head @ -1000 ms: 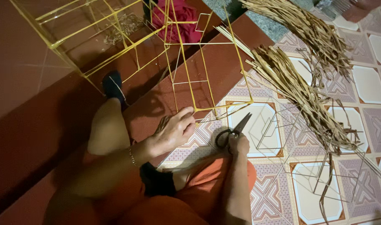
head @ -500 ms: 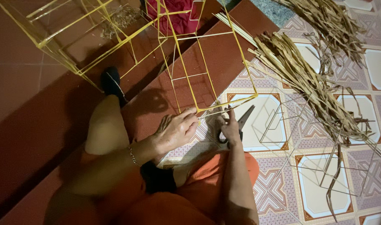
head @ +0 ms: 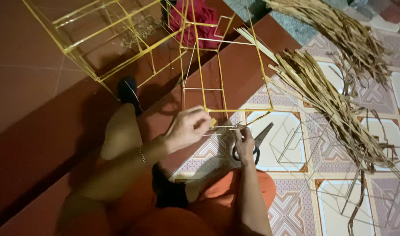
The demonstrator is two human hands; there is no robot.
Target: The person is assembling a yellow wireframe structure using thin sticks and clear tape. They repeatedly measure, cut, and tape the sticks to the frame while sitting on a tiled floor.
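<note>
A yellow-wrapped wire frame (head: 200, 65) stands tilted in front of me on the red step. My left hand (head: 187, 129) pinches the frame's lower bar near a corner, where a bit of yellow wrapping shows. My right hand (head: 245, 140) touches the same bar just to the right and keeps black-handled scissors (head: 257, 140) hooked on its fingers, blades pointing up and to the right. A thin bare rod runs between the two hands. My knees, in orange cloth, are below the hands.
Bundles of dry straw-like strips (head: 331, 91) lie on the patterned floor tiles (head: 383, 192) at right. Bare wire shapes (head: 296, 140) rest beside the scissors. A red cloth (head: 200, 17) sits behind the frame. A dark sandal (head: 128, 91) is on the red step (head: 42, 113).
My left hand rose from the floor tiles to the frame's lower bar. My right hand, with the scissors, moved up and left to meet that bar.
</note>
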